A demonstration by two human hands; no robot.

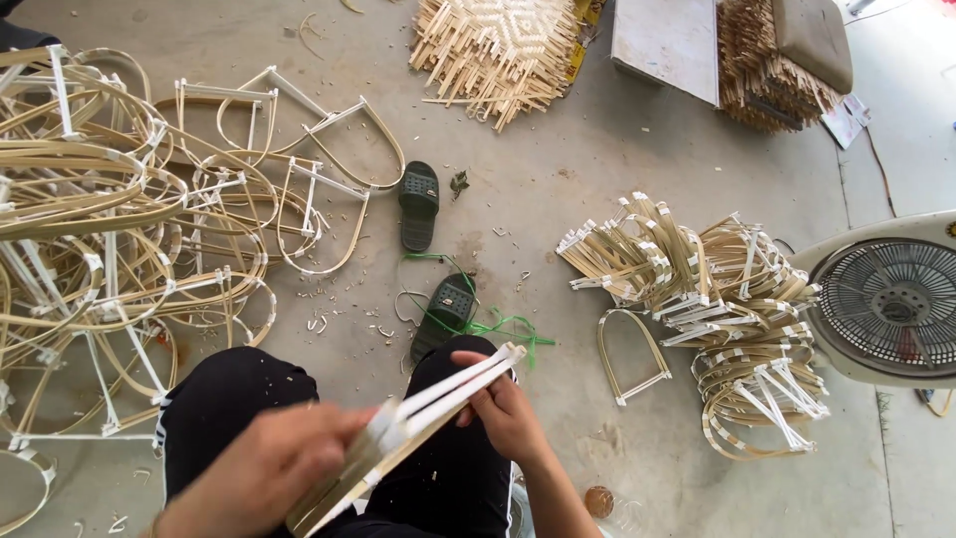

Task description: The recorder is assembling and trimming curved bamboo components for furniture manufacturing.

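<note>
Left hand (261,468) blurred, bamboo frame (418,423) half-hidden

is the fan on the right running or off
Cannot tell. The fan lies tilted back, grille facing up; a single picture shows no spin, and its blades are hidden behind the grille.

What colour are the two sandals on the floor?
Dark green, nearly black, sandals with small holes on top; the head view shows them best, on the grey floor.

I see a grey concrete floor (558,189) in daylight, a white fan (889,299) at right, a pale board (665,40) at top.
</note>
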